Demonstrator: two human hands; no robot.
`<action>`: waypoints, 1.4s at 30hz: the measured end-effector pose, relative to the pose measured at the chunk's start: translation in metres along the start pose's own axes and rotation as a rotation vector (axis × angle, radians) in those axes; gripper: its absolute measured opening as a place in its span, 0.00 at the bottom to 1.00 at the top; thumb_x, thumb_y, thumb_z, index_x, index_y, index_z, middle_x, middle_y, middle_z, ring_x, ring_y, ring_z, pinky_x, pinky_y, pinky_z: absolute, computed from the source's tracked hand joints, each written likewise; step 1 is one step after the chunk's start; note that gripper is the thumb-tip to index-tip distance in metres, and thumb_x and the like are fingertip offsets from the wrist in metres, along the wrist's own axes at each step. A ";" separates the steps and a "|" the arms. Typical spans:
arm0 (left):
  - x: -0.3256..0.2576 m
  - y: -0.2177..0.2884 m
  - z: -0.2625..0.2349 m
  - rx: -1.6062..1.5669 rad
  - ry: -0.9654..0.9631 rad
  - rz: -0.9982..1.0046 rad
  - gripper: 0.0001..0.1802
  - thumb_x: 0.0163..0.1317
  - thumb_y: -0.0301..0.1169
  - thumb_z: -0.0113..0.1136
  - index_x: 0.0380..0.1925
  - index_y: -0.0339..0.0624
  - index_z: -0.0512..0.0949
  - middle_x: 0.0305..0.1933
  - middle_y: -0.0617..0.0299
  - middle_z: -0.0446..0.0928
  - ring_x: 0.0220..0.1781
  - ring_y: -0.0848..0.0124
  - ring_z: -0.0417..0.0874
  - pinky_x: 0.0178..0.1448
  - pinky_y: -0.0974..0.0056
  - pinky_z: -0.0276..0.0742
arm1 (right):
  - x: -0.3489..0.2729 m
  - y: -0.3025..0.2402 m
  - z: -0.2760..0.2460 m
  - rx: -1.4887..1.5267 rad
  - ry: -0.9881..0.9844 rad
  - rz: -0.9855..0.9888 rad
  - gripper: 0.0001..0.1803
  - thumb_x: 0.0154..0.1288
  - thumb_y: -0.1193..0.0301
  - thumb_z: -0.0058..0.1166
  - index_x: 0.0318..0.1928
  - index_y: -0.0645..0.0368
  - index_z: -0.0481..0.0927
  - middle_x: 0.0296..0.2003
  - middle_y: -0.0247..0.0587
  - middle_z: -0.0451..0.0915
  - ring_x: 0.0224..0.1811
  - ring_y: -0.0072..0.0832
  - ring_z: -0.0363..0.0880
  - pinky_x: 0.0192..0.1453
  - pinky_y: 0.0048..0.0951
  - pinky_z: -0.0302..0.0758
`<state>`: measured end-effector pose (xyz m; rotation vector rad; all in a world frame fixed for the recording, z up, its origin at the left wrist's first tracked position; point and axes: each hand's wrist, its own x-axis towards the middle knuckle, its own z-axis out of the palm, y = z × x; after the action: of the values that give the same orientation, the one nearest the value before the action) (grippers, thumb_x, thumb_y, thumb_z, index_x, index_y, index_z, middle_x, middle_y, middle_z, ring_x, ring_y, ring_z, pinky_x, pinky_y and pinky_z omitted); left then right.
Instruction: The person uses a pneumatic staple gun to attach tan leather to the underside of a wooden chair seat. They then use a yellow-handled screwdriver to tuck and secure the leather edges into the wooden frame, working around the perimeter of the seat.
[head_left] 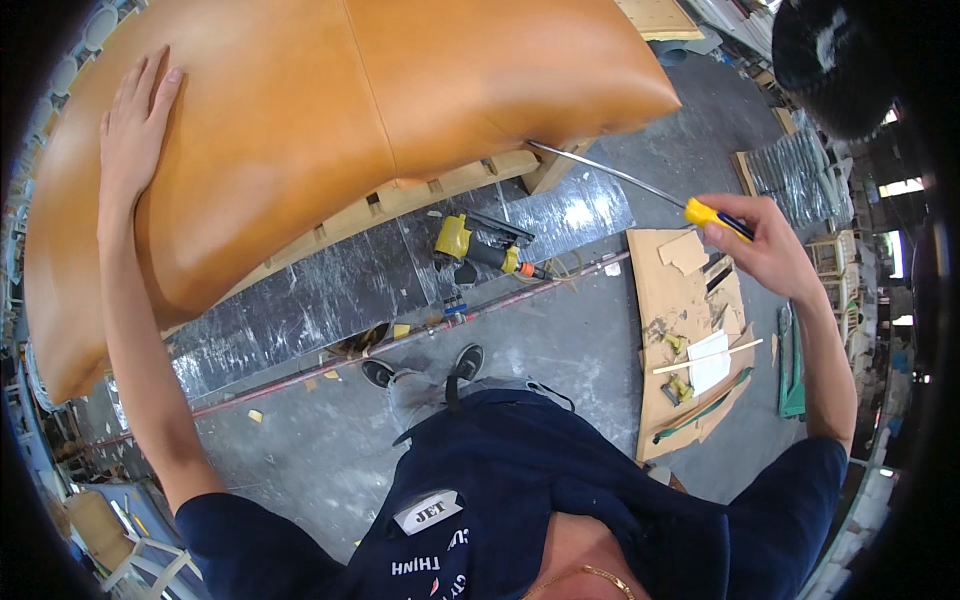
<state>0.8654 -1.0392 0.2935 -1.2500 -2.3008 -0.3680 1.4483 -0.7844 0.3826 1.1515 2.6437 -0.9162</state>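
Observation:
A large cushion in smooth tan leather (270,110), with a seam down its middle, lies across the upper left on a wooden frame (395,205). Flat on its left part rests my left hand (135,130), fingers stretched out. My right hand (760,240) is closed round the yellow and dark handle of a long screwdriver (640,185). The screwdriver's shaft points up and left, and its tip meets the lower edge of the leather near the right corner, by a wooden leg of the frame. Whether the tip goes under the leather I cannot tell.
Below the cushion, a yellow and black air stapler (460,240) lies on a dark, scuffed platform (330,290). To the right, a board (650,330) holds brass-coloured pieces, a white sheet and a thin stick. A hose (550,290) runs along the platform's edge, with scraps on the grey floor (330,440).

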 end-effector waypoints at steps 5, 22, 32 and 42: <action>0.001 0.006 -0.006 0.117 0.054 0.013 0.36 0.72 0.62 0.38 0.74 0.59 0.62 0.77 0.49 0.59 0.80 0.50 0.54 0.78 0.40 0.47 | 0.014 -0.035 -0.025 -0.351 0.038 -0.083 0.21 0.66 0.65 0.63 0.54 0.67 0.82 0.39 0.42 0.85 0.36 0.25 0.80 0.44 0.28 0.76; 0.010 0.064 -0.022 0.089 -0.056 -0.136 0.38 0.72 0.62 0.36 0.74 0.55 0.60 0.77 0.43 0.56 0.80 0.46 0.51 0.80 0.40 0.44 | 0.146 -0.038 -0.118 -1.542 0.367 -1.075 0.28 0.59 0.74 0.53 0.60 0.32 0.74 0.45 0.34 0.75 0.48 0.35 0.75 0.54 0.42 0.71; -0.007 0.017 -0.020 0.025 -0.105 -0.057 0.36 0.74 0.61 0.35 0.75 0.58 0.59 0.79 0.45 0.53 0.81 0.46 0.50 0.80 0.42 0.42 | 0.100 0.082 0.026 -1.118 0.230 -1.078 0.13 0.54 0.71 0.57 0.42 0.44 0.80 0.46 0.39 0.73 0.62 0.45 0.70 0.73 0.50 0.64; 0.106 0.012 0.024 -0.097 -0.314 0.261 0.37 0.74 0.61 0.35 0.76 0.59 0.57 0.79 0.41 0.52 0.81 0.44 0.47 0.79 0.39 0.43 | -0.004 0.126 0.523 1.997 0.937 0.683 0.11 0.72 0.67 0.55 0.49 0.57 0.74 0.36 0.38 0.79 0.35 0.30 0.80 0.40 0.31 0.80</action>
<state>0.8200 -0.9467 0.3310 -1.7407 -2.3506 -0.2044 1.4716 -1.0189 -0.1012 2.7112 0.1609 -3.2466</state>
